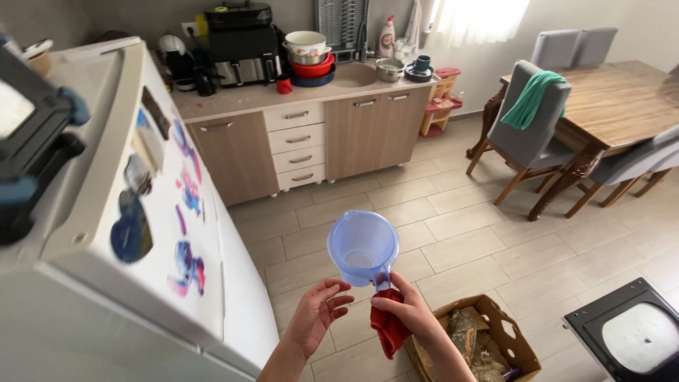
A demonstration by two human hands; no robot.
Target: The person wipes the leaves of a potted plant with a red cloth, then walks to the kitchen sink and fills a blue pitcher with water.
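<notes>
From the head camera we see our right hand (399,305) gripping the handle of a translucent light-blue plastic jug (362,246), with a crumpled red cloth (388,328) bunched in the same fist and hanging below it. The jug is held up over the tiled floor (467,233), its open mouth tilted toward us. Our left hand (316,313) is open, fingers loosely curled, just left of the jug's base and not clearly touching it. Near right, an open cardboard box (520,345) of scraps sits on the floor. At left stands a white refrigerator (212,283) with colourful magnets. Far off, a desk (283,95) carries pots and appliances; a wooden dining table (622,99) stands far right.
</notes>
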